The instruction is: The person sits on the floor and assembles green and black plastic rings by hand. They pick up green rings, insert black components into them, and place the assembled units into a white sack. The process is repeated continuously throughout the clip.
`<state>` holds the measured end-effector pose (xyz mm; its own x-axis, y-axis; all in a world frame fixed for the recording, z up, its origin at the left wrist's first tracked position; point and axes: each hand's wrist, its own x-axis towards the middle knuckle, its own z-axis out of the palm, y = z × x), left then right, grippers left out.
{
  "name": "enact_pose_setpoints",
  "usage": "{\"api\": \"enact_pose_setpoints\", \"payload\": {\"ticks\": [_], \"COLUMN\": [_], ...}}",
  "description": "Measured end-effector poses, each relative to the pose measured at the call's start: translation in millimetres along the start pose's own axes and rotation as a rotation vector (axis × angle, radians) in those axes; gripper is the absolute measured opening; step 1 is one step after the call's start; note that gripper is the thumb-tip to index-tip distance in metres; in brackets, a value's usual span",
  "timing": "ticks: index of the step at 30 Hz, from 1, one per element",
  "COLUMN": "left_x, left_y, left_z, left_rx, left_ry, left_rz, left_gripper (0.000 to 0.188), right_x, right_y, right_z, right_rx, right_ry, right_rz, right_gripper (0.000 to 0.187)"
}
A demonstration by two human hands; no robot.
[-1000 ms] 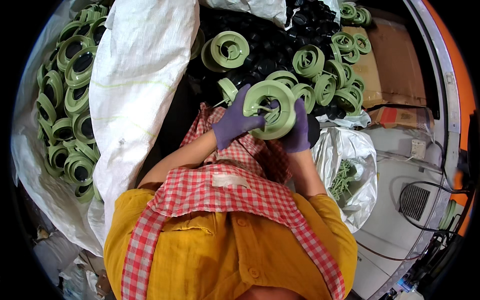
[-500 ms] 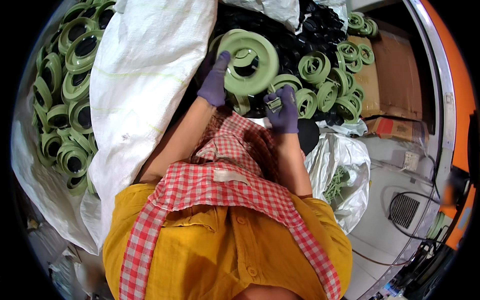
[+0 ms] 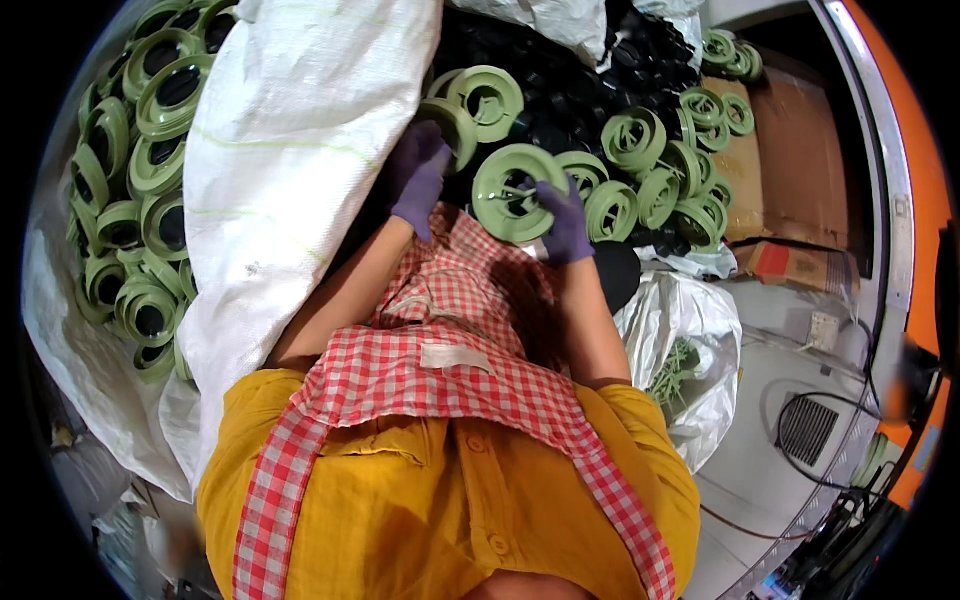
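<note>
My left hand (image 3: 418,172), in a purple glove, is closed on the edge of a light green plastic ring (image 3: 457,135), which is tilted beside the white woven sack (image 3: 300,130). My right hand (image 3: 568,222), gloved alike, grips a second green plastic ring (image 3: 490,212) at its right side, with fingers by the thin sprue in its middle. The fingertips of my left hand are partly hidden. Another green ring (image 3: 512,100) lies just beyond, on a heap of black round parts (image 3: 570,90).
Several green rings (image 3: 657,200) with sprues are piled at right. Green rings with black centres (image 3: 150,240) fill a bag at far left. A white bag (image 3: 715,320) holds green sprue scraps (image 3: 680,365). Cardboard (image 3: 800,170) stands at the right, near a grey machine housing (image 3: 770,360).
My left hand has lowered its ring leftward toward the sack and tilted it. My right hand, earlier closed on a small green piece, now grips another ring in front of me.
</note>
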<state>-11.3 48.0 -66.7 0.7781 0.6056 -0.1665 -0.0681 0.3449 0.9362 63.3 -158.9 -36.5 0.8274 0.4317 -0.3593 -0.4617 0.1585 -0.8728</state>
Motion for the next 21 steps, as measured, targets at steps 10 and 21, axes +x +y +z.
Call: {"api": "enact_pose_setpoints", "payload": {"ticks": [10, 21], "left_x": [-55.3, -40.2], "left_y": [47.7, 38.8], "left_z": [68.3, 67.7], "left_rx": [-0.161, -0.416], "left_ry": [-0.191, -0.084], "left_rz": [-0.256, -0.268], "left_gripper": [0.031, 0.031], "right_x": [-71.0, -57.1], "right_y": [-37.0, -18.5], "right_z": [63.0, 51.4], "right_rx": [0.269, -0.43], "right_ry": [-0.159, 0.312], "right_rz": [-0.231, -0.609], "right_gripper": [0.047, 0.033]}}
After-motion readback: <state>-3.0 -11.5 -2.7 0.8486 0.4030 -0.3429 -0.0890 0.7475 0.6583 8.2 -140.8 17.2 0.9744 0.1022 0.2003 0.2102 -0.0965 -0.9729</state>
